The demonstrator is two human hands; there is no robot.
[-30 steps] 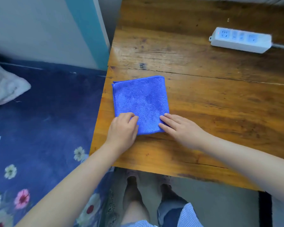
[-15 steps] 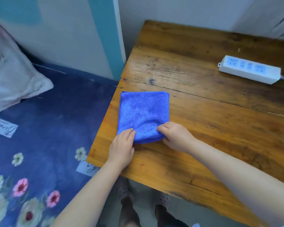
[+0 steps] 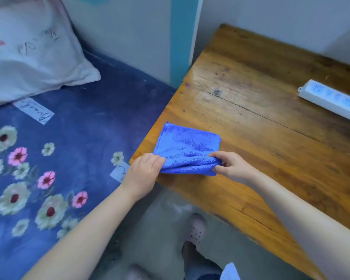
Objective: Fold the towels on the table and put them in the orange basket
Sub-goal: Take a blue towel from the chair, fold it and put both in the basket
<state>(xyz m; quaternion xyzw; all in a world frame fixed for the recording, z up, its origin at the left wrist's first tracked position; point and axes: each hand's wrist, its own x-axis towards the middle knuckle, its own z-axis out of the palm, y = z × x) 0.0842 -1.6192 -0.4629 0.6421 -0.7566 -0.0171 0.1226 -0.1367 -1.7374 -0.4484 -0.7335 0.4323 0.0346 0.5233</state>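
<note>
Both hands were on it: the left hand point(image 3: 142, 174) pinched the near-left corner of the folded blue towel point(image 3: 187, 150), the right hand point(image 3: 231, 166) gripped its near-right corner. The towel lay at the wooden worktop's point(image 3: 261, 122) left edge, its near edge lifted, with a white power strip point(image 3: 331, 100) well off at two o'clock.

Folded blue microfibre towel point(image 3: 187, 147) on the brown wooden table point(image 3: 271, 142), at its left edge near the front corner. Left hand point(image 3: 142, 175) at the towel's near left corner, right hand point(image 3: 230, 165) at its near right corner. White plastic power strip point(image 3: 331, 100) far right on the table, well apart. Left of the table, navy floral bedsheet point(image 3: 59, 158), with white printed pillow point(image 3: 28, 51) on it at the far end.
</note>
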